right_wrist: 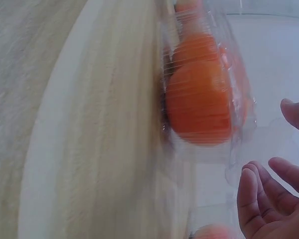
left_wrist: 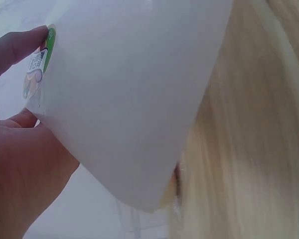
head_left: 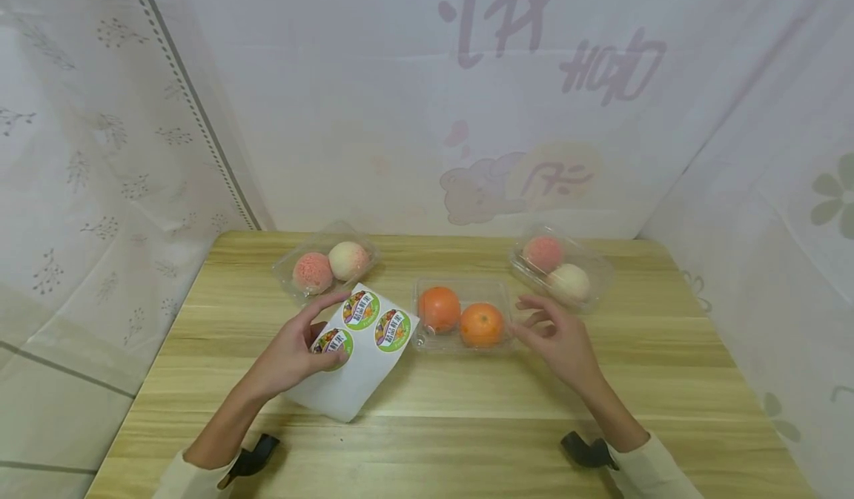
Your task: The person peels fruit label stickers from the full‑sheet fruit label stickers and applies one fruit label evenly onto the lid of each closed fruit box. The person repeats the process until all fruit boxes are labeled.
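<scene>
My left hand [head_left: 287, 354] grips a white sheet [head_left: 353, 388] of round fruit labels, thumb on the label side and fingers behind. Three green-edged labels [head_left: 361, 311] show near its upper end; the lower part is bare. In the left wrist view the sheet's blank face [left_wrist: 139, 89] fills much of the picture. To the right of the sheet is a clear plastic box [head_left: 497, 288] with two oranges [head_left: 482, 325] in it. My right hand [head_left: 563, 347], fingers loosely bent and thumb apart, hovers by that box's right side and holds nothing.
Behind the sheet stands a clear box [head_left: 287, 271] with one pink and one cream-pink ball [head_left: 348, 261]. Another clear box [head_left: 587, 256], also with a pink and a cream ball, is at back right. Patterned white cloth [head_left: 373, 113] hangs around the wooden table [head_left: 480, 440].
</scene>
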{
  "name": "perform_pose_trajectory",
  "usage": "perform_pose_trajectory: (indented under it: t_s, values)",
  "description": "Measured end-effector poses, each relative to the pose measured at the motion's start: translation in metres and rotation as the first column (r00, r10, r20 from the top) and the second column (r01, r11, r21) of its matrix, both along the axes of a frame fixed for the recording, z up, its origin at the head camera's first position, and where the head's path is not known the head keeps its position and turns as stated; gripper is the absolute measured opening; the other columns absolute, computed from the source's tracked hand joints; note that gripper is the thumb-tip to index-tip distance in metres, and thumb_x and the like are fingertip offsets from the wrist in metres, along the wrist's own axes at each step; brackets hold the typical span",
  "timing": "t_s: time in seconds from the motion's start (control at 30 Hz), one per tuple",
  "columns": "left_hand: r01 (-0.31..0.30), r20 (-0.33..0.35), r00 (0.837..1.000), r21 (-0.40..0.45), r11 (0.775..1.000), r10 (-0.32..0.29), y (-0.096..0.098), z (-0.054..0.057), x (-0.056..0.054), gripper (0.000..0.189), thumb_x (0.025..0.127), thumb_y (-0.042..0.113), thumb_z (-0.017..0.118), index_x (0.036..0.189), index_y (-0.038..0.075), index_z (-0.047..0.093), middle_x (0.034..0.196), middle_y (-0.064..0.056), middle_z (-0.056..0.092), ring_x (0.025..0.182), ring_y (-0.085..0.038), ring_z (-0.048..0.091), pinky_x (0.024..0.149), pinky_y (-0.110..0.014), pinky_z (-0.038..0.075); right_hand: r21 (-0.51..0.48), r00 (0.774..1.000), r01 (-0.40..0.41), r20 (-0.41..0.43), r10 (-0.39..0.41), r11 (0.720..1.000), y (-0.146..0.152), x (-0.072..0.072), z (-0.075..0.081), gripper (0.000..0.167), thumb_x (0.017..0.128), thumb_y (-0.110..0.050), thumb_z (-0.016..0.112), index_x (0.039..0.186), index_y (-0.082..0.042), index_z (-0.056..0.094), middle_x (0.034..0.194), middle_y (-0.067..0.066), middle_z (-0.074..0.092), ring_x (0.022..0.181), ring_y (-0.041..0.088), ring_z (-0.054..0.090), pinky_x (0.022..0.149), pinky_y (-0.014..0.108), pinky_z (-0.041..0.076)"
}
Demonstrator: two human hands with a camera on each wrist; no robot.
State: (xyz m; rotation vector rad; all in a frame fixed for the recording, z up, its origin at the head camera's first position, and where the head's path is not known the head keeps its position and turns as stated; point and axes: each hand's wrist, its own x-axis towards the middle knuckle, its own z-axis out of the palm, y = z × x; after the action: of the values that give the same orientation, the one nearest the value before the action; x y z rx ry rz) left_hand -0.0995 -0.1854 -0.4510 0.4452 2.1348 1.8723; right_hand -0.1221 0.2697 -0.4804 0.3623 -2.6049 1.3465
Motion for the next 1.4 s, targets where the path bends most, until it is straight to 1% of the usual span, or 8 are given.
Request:
perform_pose_trajectory:
  t_s: [0.13, 0.3, 0.5, 0.67, 0.97, 1.13, 1.3, 1.4]
  values:
    - [0.012, 0.01, 1.0, 0.037, 0.999, -0.013, 0.003, 0.003, 0.001, 0.088, 0.088, -0.016, 0.074, 0.166, 0.01, 0.042, 0.12, -0.026, 0.067, 0.093, -0.024, 0.075, 0.07, -0.035, 0.063, -0.007, 1.0, -0.008, -0.008, 0.008, 1.0, -0.006, -0.002, 0.005, 0.049, 0.095, -0.012, 0.088, 0.14, -0.002, 0.07, 0.126, 0.012, 0.076, 0.095, 0.009, 0.07, 0.077, 0.026, 0.06]
    - [0.058, 0.042, 0.997, 0.095, 0.994, -0.062, 0.013, 0.003, 0.0, 0.09, 0.089, -0.014, 0.076, 0.168, 0.011, 0.04, 0.12, -0.026, 0.068, 0.093, -0.024, 0.075, 0.071, -0.035, 0.063, -0.028, 0.998, -0.05, -0.036, 0.049, 0.998, -0.017, -0.005, 0.014, 0.047, 0.095, -0.008, 0.087, 0.139, -0.003, 0.071, 0.124, 0.012, 0.076, 0.094, 0.01, 0.07, 0.076, 0.027, 0.061]
    - [0.085, 0.051, 0.994, 0.126, 0.988, -0.092, 0.029, 0.003, -0.001, 0.094, 0.089, -0.013, 0.078, 0.17, 0.014, 0.039, 0.131, -0.026, 0.065, 0.097, -0.028, 0.074, 0.073, -0.035, 0.064, -0.072, 0.993, -0.102, -0.059, 0.098, 0.992, -0.036, -0.008, 0.026, 0.046, 0.094, -0.004, 0.087, 0.138, -0.005, 0.072, 0.121, 0.012, 0.077, 0.097, 0.023, 0.072, 0.079, 0.026, 0.059]
    - [0.096, 0.08, 0.991, 0.136, 0.986, -0.107, 0.043, 0.003, -0.001, 0.096, 0.09, -0.012, 0.076, 0.172, 0.016, 0.035, 0.13, -0.026, 0.068, 0.099, -0.028, 0.075, 0.074, -0.037, 0.064, -0.096, 0.989, -0.14, -0.067, 0.134, 0.986, -0.051, -0.009, 0.032, 0.048, 0.093, -0.002, 0.087, 0.138, -0.003, 0.071, 0.122, 0.014, 0.077, 0.102, 0.034, 0.071, 0.081, 0.027, 0.059]
    - [0.137, 0.086, 0.984, 0.173, 0.975, -0.153, 0.064, 0.005, 0.0, 0.097, 0.091, -0.011, 0.074, 0.173, 0.022, 0.034, 0.127, -0.025, 0.072, 0.097, -0.031, 0.076, 0.071, -0.039, 0.064, -0.098, 0.976, -0.2, -0.102, 0.19, 0.975, -0.08, -0.008, 0.05, 0.046, 0.091, -0.006, 0.089, 0.134, -0.004, 0.074, 0.12, 0.009, 0.078, 0.105, 0.039, 0.071, 0.082, 0.045, 0.063]
    - [0.153, 0.097, 0.98, 0.188, 0.97, -0.173, 0.073, 0.006, 0.0, 0.095, 0.092, -0.009, 0.074, 0.173, 0.022, 0.034, 0.129, -0.024, 0.071, 0.1, -0.031, 0.076, 0.073, -0.039, 0.064, -0.076, 0.969, -0.235, -0.092, 0.228, 0.969, -0.092, -0.012, 0.057, 0.04, 0.093, -0.01, 0.09, 0.13, -0.004, 0.076, 0.123, 0.009, 0.077, 0.108, 0.032, 0.07, 0.083, 0.046, 0.064]
    - [0.177, 0.082, 0.977, 0.194, 0.965, -0.196, 0.078, 0.005, 0.001, 0.094, 0.094, -0.008, 0.074, 0.173, 0.022, 0.032, 0.132, -0.024, 0.07, 0.102, -0.032, 0.076, 0.074, -0.039, 0.064, -0.05, 0.962, -0.263, -0.092, 0.258, 0.963, -0.1, -0.016, 0.061, 0.034, 0.094, -0.013, 0.09, 0.127, -0.011, 0.08, 0.123, 0.003, 0.077, 0.106, 0.027, 0.07, 0.078, 0.037, 0.063]
    - [0.185, 0.071, 0.977, 0.198, 0.963, -0.202, 0.081, 0.006, 0.002, 0.094, 0.095, -0.008, 0.073, 0.174, 0.023, 0.031, 0.131, -0.023, 0.07, 0.101, -0.032, 0.076, 0.073, -0.039, 0.065, -0.026, 0.958, -0.271, -0.103, 0.267, 0.962, -0.105, -0.017, 0.062, 0.032, 0.094, -0.015, 0.09, 0.124, -0.012, 0.081, 0.121, 0.001, 0.077, 0.102, 0.023, 0.07, 0.075, 0.034, 0.061]
